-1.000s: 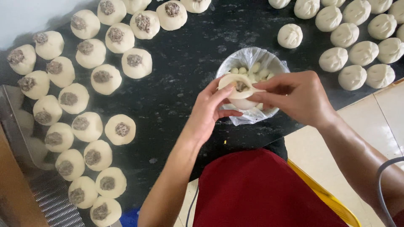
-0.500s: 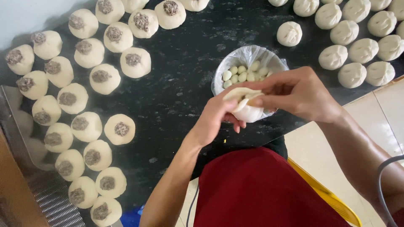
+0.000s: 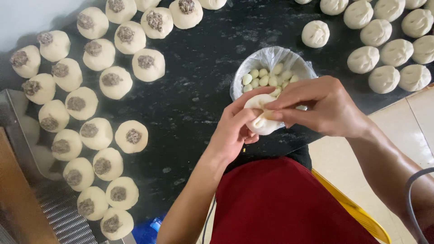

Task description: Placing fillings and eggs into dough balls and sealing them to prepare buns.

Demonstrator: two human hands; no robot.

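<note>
A white dough bun [image 3: 261,121] is held between both hands just in front of my chest. My left hand [image 3: 235,131] cups it from below and the side. My right hand [image 3: 323,106] pinches its top edge closed with thumb and fingertips. Right behind the hands stands a bowl lined with clear plastic [image 3: 270,58], holding several small pale round pieces [image 3: 264,77].
Open dough rounds topped with brown filling [image 3: 131,136] lie in rows on the left of the dark, flour-dusted counter [image 3: 194,104]. Closed white buns [image 3: 364,58] sit at the upper right. A metal tray [image 3: 27,149] borders the left edge; tiled floor shows at the right.
The dough was open with filling showing; my hands have folded it shut and lowered it slightly toward me, away from the bowl.
</note>
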